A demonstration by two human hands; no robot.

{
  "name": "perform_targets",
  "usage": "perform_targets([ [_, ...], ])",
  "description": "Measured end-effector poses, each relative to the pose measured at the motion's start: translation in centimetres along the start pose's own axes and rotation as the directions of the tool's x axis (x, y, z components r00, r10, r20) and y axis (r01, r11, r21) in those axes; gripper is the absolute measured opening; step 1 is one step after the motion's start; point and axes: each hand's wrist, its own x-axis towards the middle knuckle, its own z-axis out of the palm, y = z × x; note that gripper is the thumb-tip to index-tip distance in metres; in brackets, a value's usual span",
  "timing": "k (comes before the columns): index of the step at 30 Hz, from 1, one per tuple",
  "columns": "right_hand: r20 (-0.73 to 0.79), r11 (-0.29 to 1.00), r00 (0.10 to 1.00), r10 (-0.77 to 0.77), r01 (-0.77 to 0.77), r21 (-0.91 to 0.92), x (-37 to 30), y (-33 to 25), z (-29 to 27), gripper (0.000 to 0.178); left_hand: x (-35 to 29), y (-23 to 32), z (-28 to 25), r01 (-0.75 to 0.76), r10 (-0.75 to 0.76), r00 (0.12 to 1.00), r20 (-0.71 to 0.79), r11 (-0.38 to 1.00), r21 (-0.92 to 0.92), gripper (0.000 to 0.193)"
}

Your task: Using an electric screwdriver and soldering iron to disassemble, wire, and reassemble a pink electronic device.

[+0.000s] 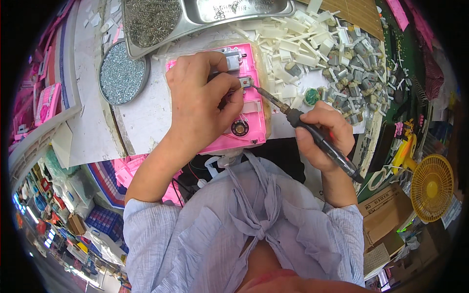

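Soldering iron (316, 135) gripped by the right hand (337, 124), long axis slanted, tip pointed far left, pink casing (256, 128) partly covered by the left hand (198, 90), fingers narrowed, their hold cannot be told

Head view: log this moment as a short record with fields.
Left hand: over pink casing, fingers bent, grip unclear
Right hand: holds soldering iron
Iron tip: at small metallic part in casing, contact unclear
Left of casing: round dish of small silvery pieces
Beyond casing: metal tray
Right of casing: white plastic parts, grey blocky parts
Far right: yellow fan
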Motion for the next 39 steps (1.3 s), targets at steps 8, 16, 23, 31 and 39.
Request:
perform_targets([
  [8, 0.036, 0.991, 0.992, -0.122, 0.124, -0.045, 0.1, 0.0, -0.3, 0.032, 0.0, 0.1, 0.0, -0.002, 0.003, 1.000, -0.008, 1.000, 0.010, 0.016],
  [16, 0.084, 0.972, 0.980, -0.180, 0.191, -0.137, 0.7, 0.0, -0.1, 0.033, 0.1, 0.1, -0.1, -0.001, 0.001, 1.000, 0.007, 1.000, 0.003, 0.016],
  [23, 0.116, 0.945, 0.958, -0.262, 0.279, -0.170, 0.9, 0.0, -0.4, 0.035, 0.0, 0.2, 0.0, -0.001, 0.001, 1.000, -0.001, 1.000, 0.025, 0.016],
  [31, 0.039, 0.954, 0.967, -0.251, 0.254, -0.160, 0.8, 0.1, -0.4, 0.037, 0.0, 0.2, 0.0, -0.005, 0.005, 1.000, 0.010, 1.000, 0.029, 0.016],
  [39, 0.067, 0.961, 0.969, -0.238, 0.245, -0.126, 0.8, 0.2, -0.2, 0.036, 0.0, 0.3, 0.0, 0.006, -0.007, 1.000, 0.010, 0.999, 0.032, 0.015],
])
